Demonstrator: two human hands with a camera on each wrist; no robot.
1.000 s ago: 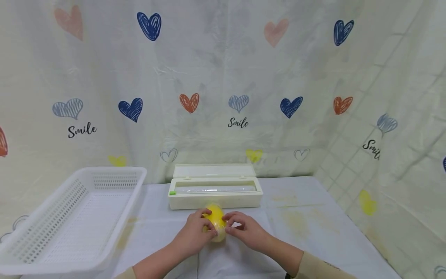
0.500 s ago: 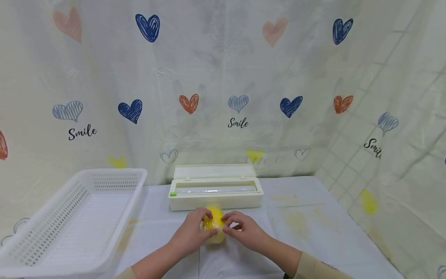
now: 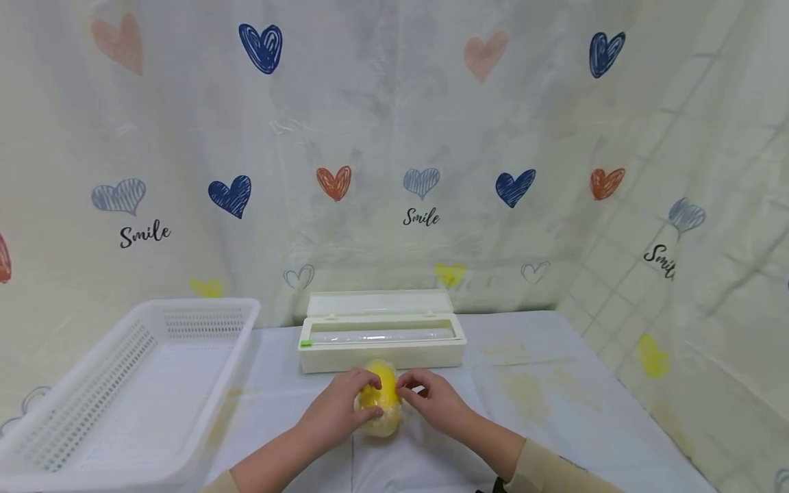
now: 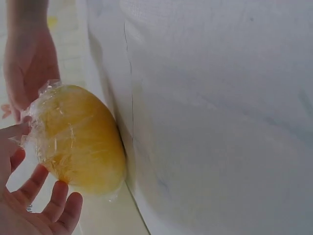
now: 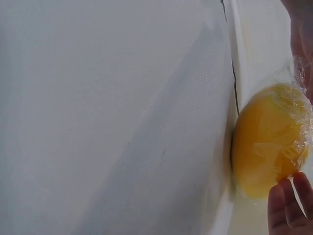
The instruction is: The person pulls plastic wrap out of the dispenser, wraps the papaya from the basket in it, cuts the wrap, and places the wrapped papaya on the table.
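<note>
A yellow oval fruit (image 3: 386, 389), wrapped in crinkled clear plastic wrap (image 4: 43, 134), sits on the white-covered table between both hands. From its left side the left hand (image 3: 337, 409) holds it, fingers bent over the top and thumb at the near side. In the left wrist view, several left fingertips (image 4: 59, 188) touch the wrap low on the fruit. At the right side, the right hand (image 3: 436, 398) pinches the wrap between thumb and forefinger. Its other fingertips (image 5: 276, 193) lie against the fruit in the right wrist view.
Just behind the fruit stands a white wrap dispenser box (image 3: 425, 356), lid raised, with a roll of film (image 3: 382, 335) inside. A white slotted plastic basket (image 3: 212, 411) fills the left side. A curtain (image 3: 370, 130) with printed hearts hangs behind the table.
The right fingers have moved slightly up and away along the fruit's right side, and the left fingers have shifted a little on top. The fruit has turned slightly; box and basket stay put.
</note>
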